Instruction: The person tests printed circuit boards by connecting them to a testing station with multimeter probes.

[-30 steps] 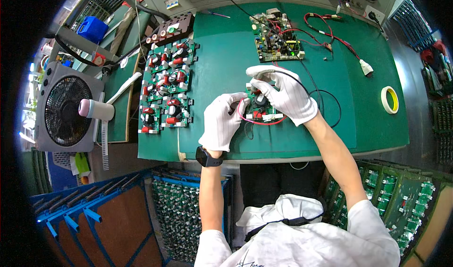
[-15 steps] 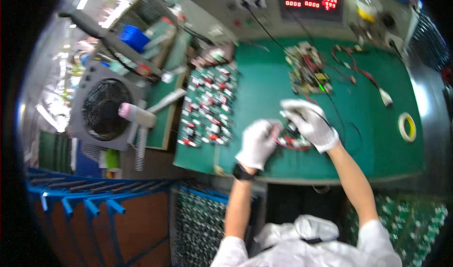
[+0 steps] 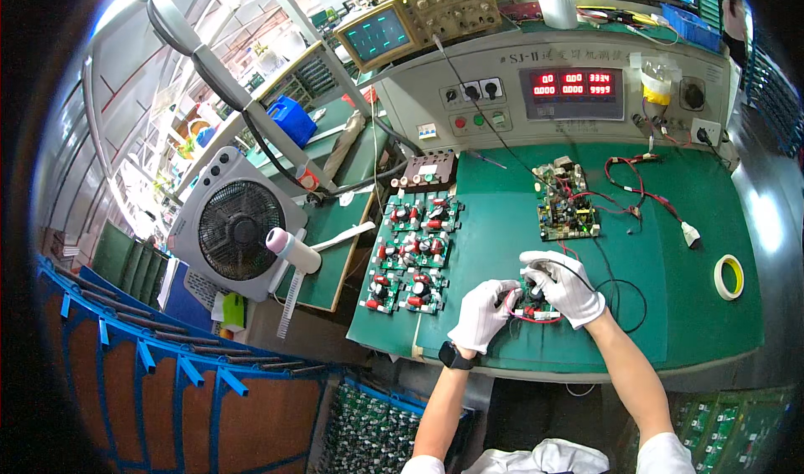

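Between my hands a small green circuit board (image 3: pixel 536 313) lies near the bench's front edge, partly covered by my fingers. My left hand (image 3: pixel 484 316), in a white glove, is closed at the board's left side. Its fingertips pinch a red wire (image 3: pixel 540 321) that curves along the board's near edge. Over the board's right side my white-gloved right hand (image 3: pixel 565 290) has its fingers curled down around a black lead (image 3: pixel 615 283), which passes over the hand and loops on the bench. The lead's tip is hidden.
Several similar boards (image 3: pixel 423 249) stand in rows at the left. Beyond my hands lies a larger circuit board (image 3: pixel 568 202) with wires. A tape roll (image 3: pixel 729 277) and red cable (image 3: pixel 643 191) lie right. Behind are a meter panel (image 3: pixel 573 94) and oscilloscope (image 3: pixel 377 37); a fan (image 3: pixel 241 227) stands left.
The view has tilted up, bringing the oscilloscope into sight, and the picture is sharper. Both hands stay at the small board with little change in pose.
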Tool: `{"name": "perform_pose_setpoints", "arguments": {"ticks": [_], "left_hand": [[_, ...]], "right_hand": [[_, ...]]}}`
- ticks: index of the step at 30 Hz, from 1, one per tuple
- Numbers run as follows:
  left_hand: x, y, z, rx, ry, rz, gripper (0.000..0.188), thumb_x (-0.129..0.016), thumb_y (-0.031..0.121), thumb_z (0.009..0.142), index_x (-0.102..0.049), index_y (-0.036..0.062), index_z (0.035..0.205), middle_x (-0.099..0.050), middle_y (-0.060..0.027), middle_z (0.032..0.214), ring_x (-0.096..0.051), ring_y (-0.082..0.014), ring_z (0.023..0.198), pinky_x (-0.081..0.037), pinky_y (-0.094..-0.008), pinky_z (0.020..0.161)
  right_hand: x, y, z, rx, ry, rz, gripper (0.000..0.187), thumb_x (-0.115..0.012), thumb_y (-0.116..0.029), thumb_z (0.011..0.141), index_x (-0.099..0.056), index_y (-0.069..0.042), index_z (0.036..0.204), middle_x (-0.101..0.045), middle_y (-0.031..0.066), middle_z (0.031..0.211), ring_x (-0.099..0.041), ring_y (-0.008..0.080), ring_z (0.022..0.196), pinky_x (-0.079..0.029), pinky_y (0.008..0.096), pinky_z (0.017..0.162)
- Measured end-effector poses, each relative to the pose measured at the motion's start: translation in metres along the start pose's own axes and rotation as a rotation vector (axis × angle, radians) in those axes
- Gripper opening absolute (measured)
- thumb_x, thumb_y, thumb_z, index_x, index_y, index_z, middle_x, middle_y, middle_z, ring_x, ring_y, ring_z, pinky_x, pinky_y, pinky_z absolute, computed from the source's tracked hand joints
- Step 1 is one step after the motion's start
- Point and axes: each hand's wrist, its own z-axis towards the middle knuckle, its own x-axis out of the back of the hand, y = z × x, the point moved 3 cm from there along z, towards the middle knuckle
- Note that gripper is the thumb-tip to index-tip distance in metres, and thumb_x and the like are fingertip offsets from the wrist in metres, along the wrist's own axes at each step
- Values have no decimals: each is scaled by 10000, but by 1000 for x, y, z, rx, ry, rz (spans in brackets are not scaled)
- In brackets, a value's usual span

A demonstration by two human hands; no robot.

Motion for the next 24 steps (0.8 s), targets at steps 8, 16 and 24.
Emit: {"name": "perform_pose_setpoints", "arguments": {"ticks": [8,16,24], "left_hand": [[-7,6,-16,39,4,-16,129,-768,129,918,-753,57,1025,-737,-154,923,-723,-330,836,-574,-396,746],[7,-6,3,0,-13,31,101,-688,78,926,-747,53,1004,-735,-156,907,-726,-342,845,-575,-397,765],[-4,-8,-6,-22,-46,37,237,-639,-16,869,-738,67,1068,-737,-145,977,-709,-352,893,-569,-400,805]], "right_hand": [[0,-8,-15,51,-16,-73,263,-745,-39,929,-715,-7,1189,-757,125,988,-734,194,837,-588,307,745],[5,-14,7,127,123,-6,198,-662,-73,1002,-688,-15,1189,-744,119,1047,-745,185,870,-579,310,767],[6,-9,-7,-147,-47,367,246,-678,-125,1029,-685,36,1215,-739,76,1041,-713,128,912,-592,280,826]]}}
